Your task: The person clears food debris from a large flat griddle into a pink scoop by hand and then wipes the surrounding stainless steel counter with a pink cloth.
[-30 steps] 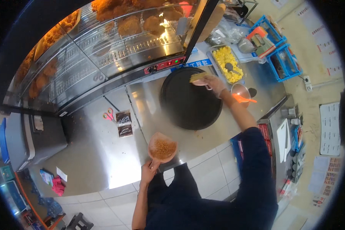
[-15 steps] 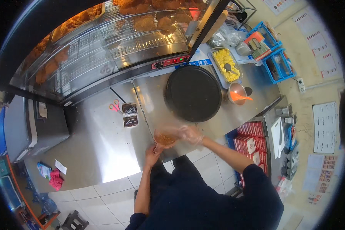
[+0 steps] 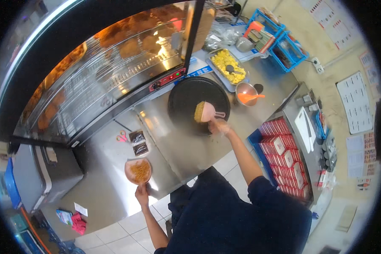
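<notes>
Ahead of you stands a glass-fronted heated cabinet [image 3: 114,67] with fried pieces on its wire racks, lit orange inside. On the steel surface [image 3: 173,139] below it you have pink-handled scissors [image 3: 122,136] and two small dark packets [image 3: 139,143] just beside them. To your right a metal tray of yellow food [image 3: 227,67] holds a dark scoop, and near it sits a metal bowl [image 3: 246,93] with an orange spoon across it. Blue baskets [image 3: 283,40] stand further back. Low on your right, red boxes [image 3: 283,156] fill a blue crate. White tiles cover the floor [image 3: 114,233].
</notes>
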The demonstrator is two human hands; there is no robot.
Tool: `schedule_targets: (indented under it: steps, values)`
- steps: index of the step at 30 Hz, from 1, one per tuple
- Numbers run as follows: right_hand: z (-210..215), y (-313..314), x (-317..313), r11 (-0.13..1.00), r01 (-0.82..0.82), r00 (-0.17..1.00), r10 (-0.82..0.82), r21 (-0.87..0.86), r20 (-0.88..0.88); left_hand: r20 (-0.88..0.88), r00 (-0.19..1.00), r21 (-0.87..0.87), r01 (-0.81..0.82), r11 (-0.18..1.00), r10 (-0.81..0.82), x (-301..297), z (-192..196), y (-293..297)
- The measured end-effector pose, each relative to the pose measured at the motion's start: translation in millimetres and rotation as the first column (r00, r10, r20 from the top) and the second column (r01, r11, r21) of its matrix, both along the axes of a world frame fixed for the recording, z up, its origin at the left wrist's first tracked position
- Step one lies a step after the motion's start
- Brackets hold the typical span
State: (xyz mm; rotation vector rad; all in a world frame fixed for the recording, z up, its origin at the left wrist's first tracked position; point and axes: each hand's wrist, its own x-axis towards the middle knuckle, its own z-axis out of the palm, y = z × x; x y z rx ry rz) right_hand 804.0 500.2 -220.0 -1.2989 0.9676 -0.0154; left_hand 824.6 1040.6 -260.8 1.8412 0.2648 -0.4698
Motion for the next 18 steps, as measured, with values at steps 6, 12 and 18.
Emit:
schedule_targets:
  steps: [6, 12, 18]
  values:
    - [-58, -171, -134, 0.616, -0.542, 0.71, -0.029, -0.572, -0.703, 0.35, 0.93, 0.495, -0.285, 0.821, 0.112, -11, -4, -22]
    - [-81, -237, -103, 0.752, 0.637, 0.748, -0.656, 0.169, 0.099, 0.583, 0.805, 0.736, -0.463, 0.493, -0.114, -23, 7, -101]
    - [-68, -268, -111, 0.939, 0.342, 0.935, -0.336, -0.035, 0.115, 0.304, 0.95, 0.211, -0.136, 0.968, 0.067, -18, 48, -352]
